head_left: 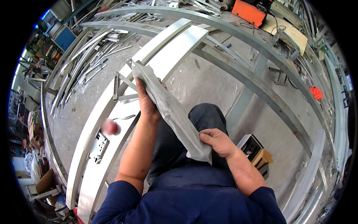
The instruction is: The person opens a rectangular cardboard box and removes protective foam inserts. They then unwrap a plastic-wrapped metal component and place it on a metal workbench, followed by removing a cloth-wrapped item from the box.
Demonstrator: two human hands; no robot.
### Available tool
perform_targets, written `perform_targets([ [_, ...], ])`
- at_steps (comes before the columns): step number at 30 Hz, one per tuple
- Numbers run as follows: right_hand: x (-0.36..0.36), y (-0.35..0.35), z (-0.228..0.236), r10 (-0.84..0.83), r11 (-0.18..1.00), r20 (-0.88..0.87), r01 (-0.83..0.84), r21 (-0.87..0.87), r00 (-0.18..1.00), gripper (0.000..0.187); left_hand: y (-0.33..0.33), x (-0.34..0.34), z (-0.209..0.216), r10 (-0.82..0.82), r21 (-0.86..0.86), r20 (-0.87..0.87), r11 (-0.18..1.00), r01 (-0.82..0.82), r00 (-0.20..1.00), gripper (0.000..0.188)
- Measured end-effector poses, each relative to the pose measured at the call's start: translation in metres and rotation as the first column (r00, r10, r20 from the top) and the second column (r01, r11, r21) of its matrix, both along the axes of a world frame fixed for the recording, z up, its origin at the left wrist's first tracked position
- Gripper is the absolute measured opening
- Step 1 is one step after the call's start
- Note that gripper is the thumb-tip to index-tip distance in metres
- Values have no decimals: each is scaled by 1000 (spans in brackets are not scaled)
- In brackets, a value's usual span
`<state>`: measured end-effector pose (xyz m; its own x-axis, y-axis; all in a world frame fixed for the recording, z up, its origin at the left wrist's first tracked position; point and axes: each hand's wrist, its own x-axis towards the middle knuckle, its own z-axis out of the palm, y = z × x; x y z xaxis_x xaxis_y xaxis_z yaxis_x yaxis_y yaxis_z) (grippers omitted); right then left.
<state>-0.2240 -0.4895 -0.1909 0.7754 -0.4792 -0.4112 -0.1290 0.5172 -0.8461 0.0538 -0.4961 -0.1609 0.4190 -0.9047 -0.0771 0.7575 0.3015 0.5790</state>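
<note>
A long, narrow object in a crinkled pale grey wrapper (169, 108) lies slantwise in front of me. What is inside it is hidden. My left hand (148, 100) is closed around its upper part, with the thumb along the near side. At the lower end my right hand (218, 142) pinches the wrapper's edge between thumb and fingers. Beside my left hand, a grey metal bracket (116, 86) rests on the white metal frame (112, 143). Further down that frame are a small metal lock-like fitting (99, 148) and a blurred red round object (109, 127).
Curved grey metal beams (257, 87) span the right and far sides. Metal offcuts (87, 61) litter the floor at the left. An open box (255, 151) stands right of my knee. An orange machine (248, 13) and an orange-red bundle (316, 93) are further off.
</note>
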Motion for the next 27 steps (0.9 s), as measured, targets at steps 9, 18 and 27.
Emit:
perform_targets([
  [9,98,2,18,-22,999,-7,21,-48,1000,33,24,9,-8,98,196,58,975,-107,994,69],
  [18,110,-24,19,183,929,-30,-183,-321,983,48,29,58,-13,218,77,-81,974,-212,973,63],
  [27,55,-10,-25,181,979,157,-193,65,971,55,15,90,13,270,14,25,963,-271,962,63],
])
